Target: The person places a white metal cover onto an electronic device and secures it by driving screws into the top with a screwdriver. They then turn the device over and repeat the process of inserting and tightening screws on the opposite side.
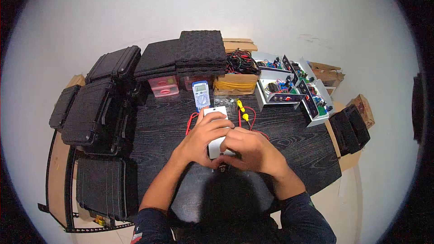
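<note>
L hand [199, 138]: grip on flat white rect. panel [217, 147], R hand [251, 148]: curled, hold unclear

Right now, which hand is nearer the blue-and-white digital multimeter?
Left. The left hand is just on the near side of the multimeter; the right hand is farther back and to the right.

Plain lt-grey wall [289, 13] behind blk wood-grain tbl [300, 147], pale flr [332, 212] below.
</note>
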`<state>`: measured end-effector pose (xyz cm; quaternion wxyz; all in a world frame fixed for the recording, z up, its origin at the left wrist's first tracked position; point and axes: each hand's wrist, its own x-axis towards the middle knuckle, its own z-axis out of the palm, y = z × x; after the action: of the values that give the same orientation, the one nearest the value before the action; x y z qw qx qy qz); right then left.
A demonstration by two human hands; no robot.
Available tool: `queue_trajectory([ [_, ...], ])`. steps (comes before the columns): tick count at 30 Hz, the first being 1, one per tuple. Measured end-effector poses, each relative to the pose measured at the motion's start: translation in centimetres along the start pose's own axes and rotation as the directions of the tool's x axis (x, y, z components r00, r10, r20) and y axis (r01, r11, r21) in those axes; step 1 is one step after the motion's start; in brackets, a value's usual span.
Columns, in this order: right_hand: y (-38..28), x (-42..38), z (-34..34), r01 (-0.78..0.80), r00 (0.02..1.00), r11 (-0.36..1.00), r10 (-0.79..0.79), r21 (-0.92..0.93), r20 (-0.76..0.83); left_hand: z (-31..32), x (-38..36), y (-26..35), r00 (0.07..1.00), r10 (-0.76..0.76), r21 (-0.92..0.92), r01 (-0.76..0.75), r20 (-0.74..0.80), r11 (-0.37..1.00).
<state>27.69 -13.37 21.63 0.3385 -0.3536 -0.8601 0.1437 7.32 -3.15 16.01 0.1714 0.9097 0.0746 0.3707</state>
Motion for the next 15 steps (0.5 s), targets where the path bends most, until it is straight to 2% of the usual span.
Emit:
queue_trajectory([
  [3,-0.2,0.2,-0.7,0.041,0.997,0.999,-0.043,0.027,0.068,-0.1,0.1,-0.1,1.000,0.013,-0.022,-0.013,-0.007,1.000],
  [6,0.9,-0.1,0.0,0.083,0.996,0.996,-0.083,0.023,0.021,-0.1,-0.1,-0.2,1.000,0.009,-0.024,-0.009,-0.008,1.000],
  [12,0.4,0.3,-0.2,0.019,1.000,0.997,-0.019,0.081,-0.003,-0.2,0.0,-0.1,1.000,-0.022,0.009,0.022,0.018,1.000],
  [15,0.7,0.2,-0.3,0.079,0.997,0.996,-0.079,0.047,-0.003,-0.2,0.0,0.0,0.998,-0.044,0.022,0.043,0.037,0.999],
])
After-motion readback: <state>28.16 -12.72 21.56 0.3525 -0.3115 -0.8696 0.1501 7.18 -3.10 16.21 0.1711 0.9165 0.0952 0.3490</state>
